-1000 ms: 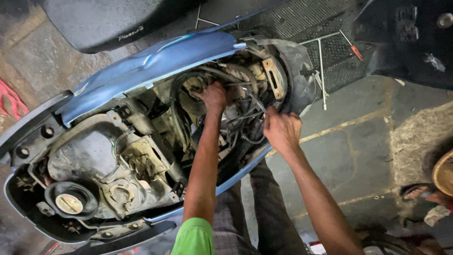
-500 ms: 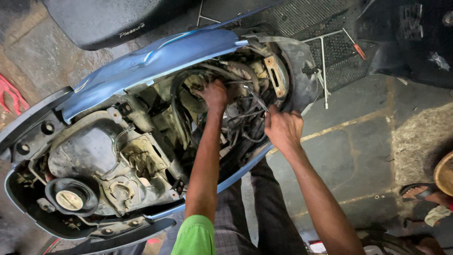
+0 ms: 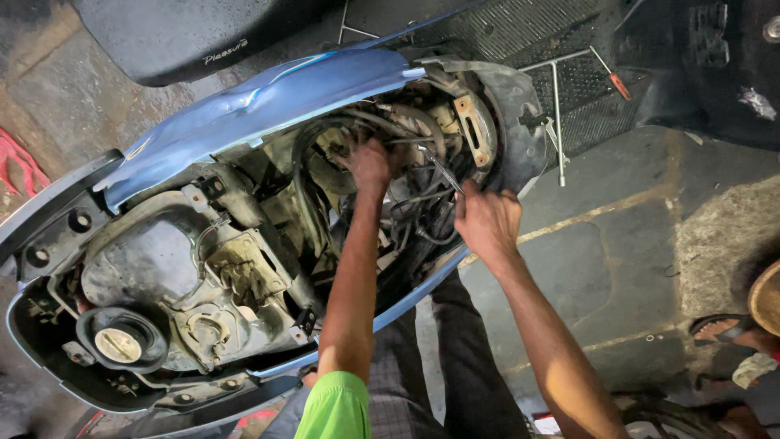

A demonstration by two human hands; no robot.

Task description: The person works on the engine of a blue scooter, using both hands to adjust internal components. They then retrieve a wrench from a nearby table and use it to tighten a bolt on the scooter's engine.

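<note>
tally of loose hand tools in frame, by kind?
Long metal T-handle wrench lying on the black ribbed mat: 1
Red-handled screwdriver on that mat: 1
Thin metal tool held in the right hand, tip among the scooter's cables: 1
Total: 3

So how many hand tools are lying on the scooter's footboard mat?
2: a T-handle wrench lying across the ribbed mat, and a red-handled screwdriver just beside its right end. Others may be hidden.

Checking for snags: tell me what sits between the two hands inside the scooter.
In the head view, between the left hand and the right hand run dark cables and a thin metal tool rising from the right hand.
</note>
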